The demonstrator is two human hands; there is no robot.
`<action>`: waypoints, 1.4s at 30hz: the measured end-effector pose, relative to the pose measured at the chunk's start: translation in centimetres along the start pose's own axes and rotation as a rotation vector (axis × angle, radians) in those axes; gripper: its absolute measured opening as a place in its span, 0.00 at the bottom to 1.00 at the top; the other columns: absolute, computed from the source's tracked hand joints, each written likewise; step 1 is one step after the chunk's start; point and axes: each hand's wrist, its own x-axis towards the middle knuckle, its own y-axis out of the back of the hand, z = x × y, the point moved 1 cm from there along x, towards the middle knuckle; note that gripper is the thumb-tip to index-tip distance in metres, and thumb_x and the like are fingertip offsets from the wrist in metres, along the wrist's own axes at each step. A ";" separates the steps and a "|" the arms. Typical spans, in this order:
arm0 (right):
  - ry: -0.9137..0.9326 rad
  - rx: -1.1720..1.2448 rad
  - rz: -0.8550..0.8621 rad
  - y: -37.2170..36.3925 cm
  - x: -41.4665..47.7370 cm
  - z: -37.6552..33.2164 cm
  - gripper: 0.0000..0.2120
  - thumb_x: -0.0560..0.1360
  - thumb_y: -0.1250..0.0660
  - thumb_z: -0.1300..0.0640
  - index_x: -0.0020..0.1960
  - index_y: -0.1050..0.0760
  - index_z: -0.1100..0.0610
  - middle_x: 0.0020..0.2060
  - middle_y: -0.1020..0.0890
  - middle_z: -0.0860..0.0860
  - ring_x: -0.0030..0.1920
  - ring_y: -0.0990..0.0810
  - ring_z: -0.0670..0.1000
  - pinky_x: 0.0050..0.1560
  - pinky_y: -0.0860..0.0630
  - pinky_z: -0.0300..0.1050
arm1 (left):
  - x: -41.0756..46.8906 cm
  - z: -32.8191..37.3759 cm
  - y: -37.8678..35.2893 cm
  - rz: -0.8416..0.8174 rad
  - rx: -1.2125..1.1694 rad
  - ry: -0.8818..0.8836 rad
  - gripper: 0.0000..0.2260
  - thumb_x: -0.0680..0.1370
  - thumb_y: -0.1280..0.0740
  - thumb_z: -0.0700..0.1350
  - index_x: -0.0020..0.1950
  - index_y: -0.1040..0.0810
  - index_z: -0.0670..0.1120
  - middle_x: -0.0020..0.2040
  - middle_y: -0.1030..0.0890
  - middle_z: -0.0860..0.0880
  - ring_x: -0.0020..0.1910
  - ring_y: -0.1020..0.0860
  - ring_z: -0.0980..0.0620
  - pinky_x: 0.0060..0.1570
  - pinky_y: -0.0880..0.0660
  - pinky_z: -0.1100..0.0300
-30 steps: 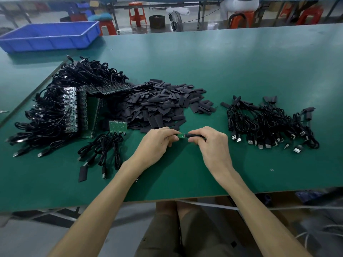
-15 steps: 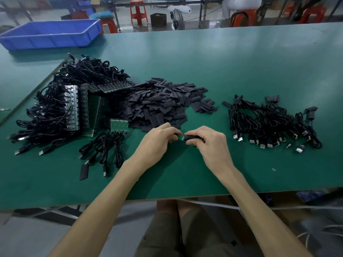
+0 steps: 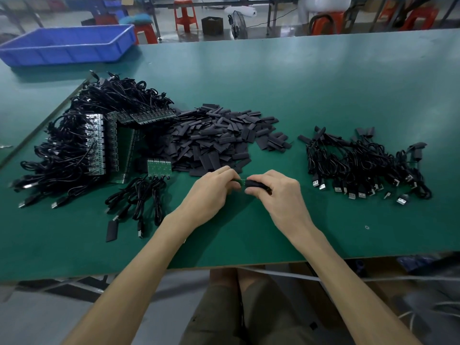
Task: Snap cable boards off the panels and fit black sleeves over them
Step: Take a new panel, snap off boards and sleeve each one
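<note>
- Far left, the panels [image 3: 95, 145] lie in a big heap, waiting.
- Next to them is the pile of loose sleeves [image 3: 219, 140].
- In the middle, near the table's front edge, the left hand [image 3: 211, 192] pinches a small board [image 3: 241, 180] by its end.
- The right hand [image 3: 281, 195] pinches one sleeve [image 3: 256, 184], and its mouth touches the board.
- I think the sleeve is going on now. Next it needs a straight, gentle push.
- On the right lie the done cables [image 3: 361, 165].

green table [image 3: 323, 95], black sleeves [image 3: 219, 138], black cables [image 3: 361, 163], green board panels [image 3: 159, 167], blue bin [image 3: 69, 44]
</note>
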 end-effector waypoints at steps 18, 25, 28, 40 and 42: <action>-0.006 0.109 -0.073 -0.3 0.3 0.3 0.12 0.75 0.23 0.57 0.57 0.15 0.56 0.47 0.17 0.47 0.46 0.19 0.44 0.50 0.23 0.36 | -0.2 -1.1 0.7 0.096 -0.263 0.034 0.04 0.77 0.25 0.44 0.46 0.18 0.52 0.41 0.18 0.58 0.40 0.21 0.59 0.39 0.29 0.69; -0.158 0.332 -0.120 -0.1 0.7 0.9 0.05 0.81 0.30 0.56 0.52 0.15 0.54 0.37 0.14 0.45 0.34 0.17 0.45 0.38 0.25 0.34 | -0.4 -0.4 1.0 0.228 -0.172 -0.105 0.03 0.76 0.25 0.43 0.49 0.17 0.48 0.45 0.19 0.58 0.46 0.20 0.56 0.46 0.24 0.61; -0.182 0.433 -0.127 0.3 0.8 1.3 0.06 0.80 0.29 0.59 0.53 0.15 0.54 0.38 0.13 0.48 0.35 0.18 0.45 0.36 0.26 0.38 | -0.4 -0.2 0.8 0.172 -0.227 -0.061 0.04 0.77 0.25 0.47 0.51 0.17 0.51 0.44 0.18 0.59 0.44 0.20 0.59 0.44 0.28 0.69; -0.225 0.464 -0.065 0.0 0.8 1.9 0.06 0.78 0.26 0.58 0.54 0.15 0.53 0.38 0.14 0.50 0.34 0.19 0.48 0.37 0.24 0.41 | -0.6 -0.3 0.0 0.201 -0.352 0.080 0.04 0.78 0.27 0.46 0.50 0.17 0.54 0.41 0.17 0.63 0.40 0.20 0.62 0.42 0.29 0.73; -0.212 0.386 -0.048 -0.2 0.8 2.0 0.06 0.78 0.27 0.60 0.53 0.15 0.52 0.41 0.15 0.48 0.31 0.22 0.47 0.37 0.25 0.39 | -0.7 -0.3 -0.2 0.207 -0.332 0.086 0.04 0.78 0.26 0.47 0.51 0.17 0.55 0.41 0.17 0.64 0.42 0.20 0.63 0.43 0.29 0.73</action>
